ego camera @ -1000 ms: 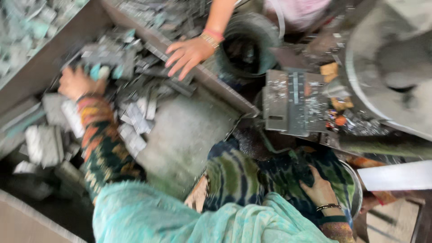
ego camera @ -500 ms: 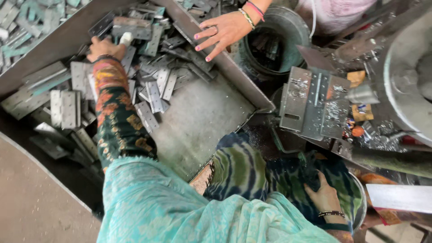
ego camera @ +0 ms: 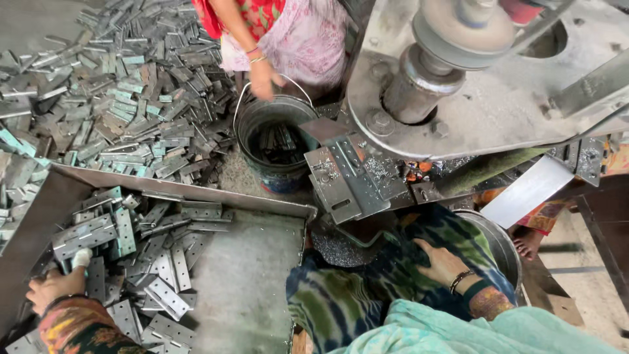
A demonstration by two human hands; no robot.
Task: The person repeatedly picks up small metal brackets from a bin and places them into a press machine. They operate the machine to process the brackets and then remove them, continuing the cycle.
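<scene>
My left hand (ego camera: 56,288) lies at the near left corner of a grey metal tray (ego camera: 249,275), on a heap of flat grey hinge plates (ego camera: 141,249). Its fingers are curled and one finger is wrapped in white tape. Whether it grips a plate I cannot tell. My right hand (ego camera: 440,261), with a dark bangle at the wrist, rests flat and empty on the green patterned cloth over my lap (ego camera: 354,295), just below the press table.
A large grey press machine (ego camera: 472,85) stands at the upper right, with a slotted metal fixture (ego camera: 347,177) at its base. A dark bucket (ego camera: 275,141) holds plates; a co-worker's hand (ego camera: 265,78) hangs over it. Many loose plates (ego camera: 118,98) cover the floor beyond the tray.
My left hand has drawn back from the far side of the tray to its near left corner. The co-worker's hand has left the tray rim and is over the bucket.
</scene>
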